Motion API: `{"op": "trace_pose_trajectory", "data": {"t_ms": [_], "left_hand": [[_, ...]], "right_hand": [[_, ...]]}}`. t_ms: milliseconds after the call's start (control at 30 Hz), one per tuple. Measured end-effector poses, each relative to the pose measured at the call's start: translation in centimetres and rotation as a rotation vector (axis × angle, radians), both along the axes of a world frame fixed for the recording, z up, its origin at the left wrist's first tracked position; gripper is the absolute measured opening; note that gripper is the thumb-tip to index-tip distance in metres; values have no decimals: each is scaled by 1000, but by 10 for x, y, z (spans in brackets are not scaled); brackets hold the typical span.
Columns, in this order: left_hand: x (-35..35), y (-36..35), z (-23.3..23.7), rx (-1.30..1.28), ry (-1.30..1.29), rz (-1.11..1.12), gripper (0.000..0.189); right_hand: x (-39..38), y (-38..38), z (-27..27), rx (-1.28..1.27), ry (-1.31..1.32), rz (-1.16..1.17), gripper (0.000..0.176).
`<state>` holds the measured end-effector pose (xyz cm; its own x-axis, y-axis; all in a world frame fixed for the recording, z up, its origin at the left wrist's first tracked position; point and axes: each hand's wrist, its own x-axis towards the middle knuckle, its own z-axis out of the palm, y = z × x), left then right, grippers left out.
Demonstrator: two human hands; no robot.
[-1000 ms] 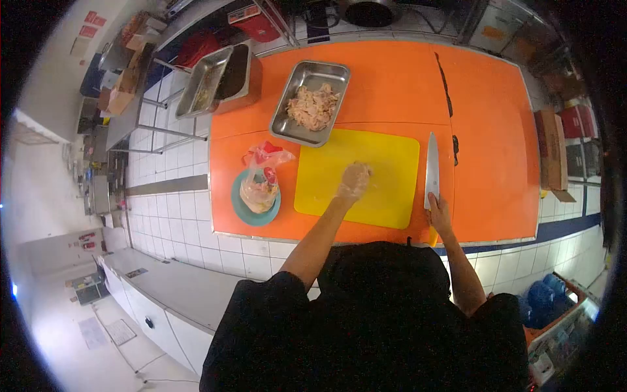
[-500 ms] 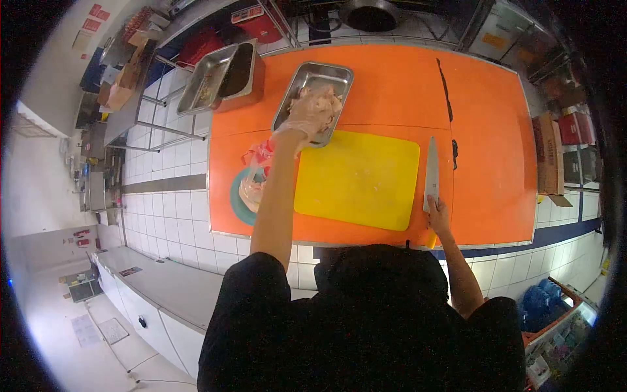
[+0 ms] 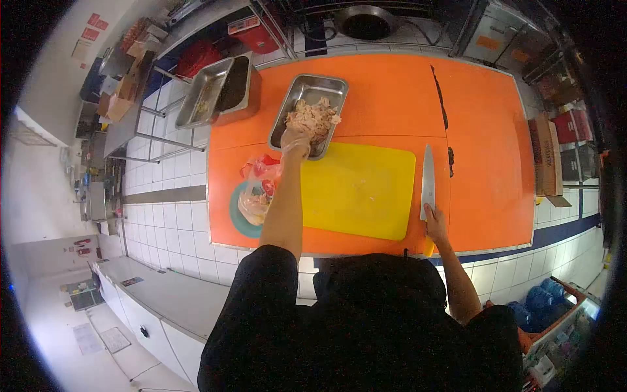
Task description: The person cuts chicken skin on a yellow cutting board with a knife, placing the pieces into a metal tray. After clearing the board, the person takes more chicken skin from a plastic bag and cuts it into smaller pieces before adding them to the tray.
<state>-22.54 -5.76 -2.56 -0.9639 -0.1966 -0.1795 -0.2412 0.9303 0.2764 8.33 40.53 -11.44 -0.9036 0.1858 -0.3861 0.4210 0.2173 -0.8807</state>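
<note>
My left hand [image 3: 295, 140], in a clear plastic glove, reaches into the near left part of a metal tray [image 3: 279, 117]. It touches the near side of the shredded, pale meat [image 3: 315, 119] there; its fingers are hidden. My right hand [image 3: 434, 222] lies on a large knife [image 3: 428, 179] with a yellow handle, its fingers curled at the blade's base. The blade points away from me on the orange table, right of a yellow cutting board [image 3: 359, 189]. Small scraps lie on the board. Left of my forearm, a plastic bag with pale food [image 3: 253, 206] rests on a teal plate [image 3: 238, 225].
Deep metal containers [image 3: 241, 98] stand at the back left of the orange table [image 3: 490, 157]. Beyond the far edge is a wok [image 3: 364, 23]. A cardboard box [image 3: 547, 153] stands past the right edge, and a white counter [image 3: 170, 291] is at the lower left.
My left hand has drawn back toward the tray's near side, and more of the meat shows. The view has shifted slightly. My right hand remains at the knife.
</note>
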Motion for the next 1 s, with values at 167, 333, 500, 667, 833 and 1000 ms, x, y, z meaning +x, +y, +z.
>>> {"op": "trace_pose_trajectory", "data": {"t_ms": [167, 333, 500, 667, 833, 1000], "left_hand": [[4, -43, 14, 91, 35, -358, 29], [13, -50, 28, 1528, 148, 244, 46], [20, -44, 56, 1287, 210, 11, 33], [67, 32, 182, 1180, -65, 35, 23], [112, 78, 163, 1132, -183, -198, 34], [179, 96, 0, 947, -297, -36, 26]], "right_hand": [[-1, -12, 31, -85, 37, -1, 36], [-2, -17, 51, -147, -134, -67, 34], [1, -10, 21, -119, 16, -41, 32], [-3, -15, 31, -102, -48, -91, 35], [-4, -15, 50, -219, -101, -97, 39], [-17, -47, 101, -17, -218, 24, 41]]}}
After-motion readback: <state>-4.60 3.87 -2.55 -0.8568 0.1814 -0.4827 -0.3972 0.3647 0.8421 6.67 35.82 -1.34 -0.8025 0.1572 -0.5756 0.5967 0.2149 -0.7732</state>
